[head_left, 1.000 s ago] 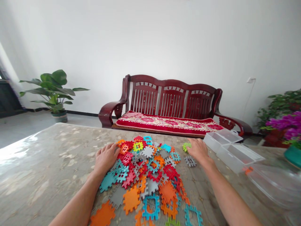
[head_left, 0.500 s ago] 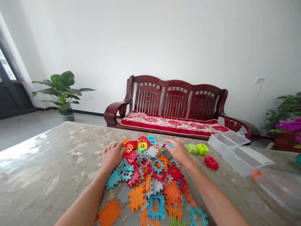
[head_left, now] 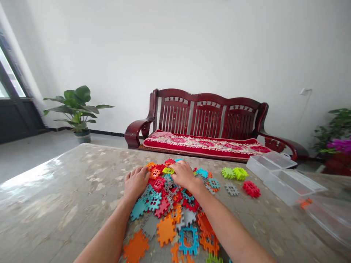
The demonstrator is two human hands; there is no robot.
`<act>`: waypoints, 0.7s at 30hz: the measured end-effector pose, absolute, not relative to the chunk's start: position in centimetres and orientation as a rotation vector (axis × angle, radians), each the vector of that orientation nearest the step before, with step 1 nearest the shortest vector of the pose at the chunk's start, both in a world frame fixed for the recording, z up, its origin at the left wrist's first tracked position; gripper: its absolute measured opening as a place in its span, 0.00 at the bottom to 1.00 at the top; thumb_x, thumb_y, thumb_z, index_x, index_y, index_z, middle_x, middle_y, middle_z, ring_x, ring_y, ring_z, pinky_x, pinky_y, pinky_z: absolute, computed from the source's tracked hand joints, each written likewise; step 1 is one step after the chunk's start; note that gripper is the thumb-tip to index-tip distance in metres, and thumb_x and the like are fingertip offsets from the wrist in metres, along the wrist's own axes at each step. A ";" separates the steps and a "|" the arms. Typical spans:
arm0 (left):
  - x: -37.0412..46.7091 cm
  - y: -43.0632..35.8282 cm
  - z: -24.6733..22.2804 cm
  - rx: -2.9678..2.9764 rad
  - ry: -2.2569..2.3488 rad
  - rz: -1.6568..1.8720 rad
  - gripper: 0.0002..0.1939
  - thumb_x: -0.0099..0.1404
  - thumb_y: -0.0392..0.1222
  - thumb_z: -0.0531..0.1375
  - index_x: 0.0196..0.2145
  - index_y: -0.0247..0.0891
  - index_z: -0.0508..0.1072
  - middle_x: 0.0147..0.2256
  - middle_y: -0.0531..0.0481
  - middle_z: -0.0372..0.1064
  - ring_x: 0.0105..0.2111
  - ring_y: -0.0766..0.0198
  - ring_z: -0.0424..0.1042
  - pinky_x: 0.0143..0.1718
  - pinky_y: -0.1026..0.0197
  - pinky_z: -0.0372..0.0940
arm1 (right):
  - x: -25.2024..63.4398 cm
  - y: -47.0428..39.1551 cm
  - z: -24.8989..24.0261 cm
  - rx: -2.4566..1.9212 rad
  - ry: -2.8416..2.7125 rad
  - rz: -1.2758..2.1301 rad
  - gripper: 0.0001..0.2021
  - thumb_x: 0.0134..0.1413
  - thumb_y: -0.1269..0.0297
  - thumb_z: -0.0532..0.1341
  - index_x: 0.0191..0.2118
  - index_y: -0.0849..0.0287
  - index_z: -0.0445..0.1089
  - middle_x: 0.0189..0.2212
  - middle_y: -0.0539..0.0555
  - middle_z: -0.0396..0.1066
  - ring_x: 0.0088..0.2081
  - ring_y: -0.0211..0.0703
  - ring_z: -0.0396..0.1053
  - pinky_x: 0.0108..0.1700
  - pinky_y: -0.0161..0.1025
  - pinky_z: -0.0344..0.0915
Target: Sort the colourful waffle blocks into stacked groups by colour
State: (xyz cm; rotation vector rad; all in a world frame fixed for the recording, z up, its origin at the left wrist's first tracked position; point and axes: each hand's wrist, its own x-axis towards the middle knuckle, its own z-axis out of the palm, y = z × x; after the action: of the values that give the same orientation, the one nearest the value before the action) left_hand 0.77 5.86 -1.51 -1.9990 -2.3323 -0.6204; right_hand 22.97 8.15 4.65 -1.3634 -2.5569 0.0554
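Observation:
A heap of plastic interlocking tiles in orange, red, teal, grey and blue lies on the table before me. My left hand (head_left: 137,181) rests at the heap's left edge, palm down with fingers stretched out, beside an orange tile (head_left: 155,173) and a teal tile (head_left: 139,209). At the far side of the heap, my right hand (head_left: 184,175) has its fingers closed at a lime-green window tile (head_left: 167,170), partly covering it. My right forearm hides part of the heap. Near me lie a blue frame tile (head_left: 188,240) and a solid orange tile (head_left: 166,231).
Right of the heap are lime-green tile pieces (head_left: 240,174), a red tile block (head_left: 251,189) and a grey tile (head_left: 231,189). Clear plastic boxes (head_left: 290,186) and a clear lid (head_left: 330,215) stand farther right. Behind the table (head_left: 55,204) is a wooden bench (head_left: 207,120).
My right hand has moved left from the heap's right side to the lime-green window tile, uncovering teal and grey tiles on the right. My left hand stays at the left edge.

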 end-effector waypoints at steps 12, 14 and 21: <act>0.7 6.0 -1.8 -2.135 -2.300 -0.648 0.23 0.70 0.49 0.46 0.55 0.47 0.71 0.61 0.47 0.65 0.64 0.51 0.57 0.64 0.40 0.45 | 32.2 6.1 5.8 -1.370 -1.894 0.553 0.10 0.59 0.63 0.54 0.41 0.57 0.71 0.32 0.50 0.75 0.34 0.41 0.72 0.37 0.35 0.66; 0.7 6.2 -1.8 -2.158 -2.321 -0.650 0.22 0.69 0.49 0.46 0.55 0.49 0.71 0.61 0.49 0.65 0.65 0.51 0.57 0.64 0.39 0.45 | 35.4 5.9 5.0 -1.466 -1.792 0.596 0.12 0.57 0.62 0.54 0.44 0.58 0.70 0.30 0.50 0.75 0.32 0.42 0.73 0.36 0.36 0.66; 1.5 6.8 -1.5 -2.378 -2.232 -1.000 0.24 0.67 0.52 0.46 0.50 0.43 0.75 0.53 0.48 0.74 0.55 0.58 0.69 0.60 0.54 0.57 | 41.3 4.5 2.3 -1.678 -1.752 0.621 0.28 0.57 0.62 0.49 0.63 0.63 0.61 0.33 0.54 0.75 0.30 0.45 0.72 0.35 0.40 0.68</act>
State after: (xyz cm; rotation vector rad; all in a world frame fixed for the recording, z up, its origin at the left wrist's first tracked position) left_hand 1.48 6.76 -1.45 -2.3785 -2.2323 -1.0002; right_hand 41.34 4.50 2.35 -1.6782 -1.7519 0.6208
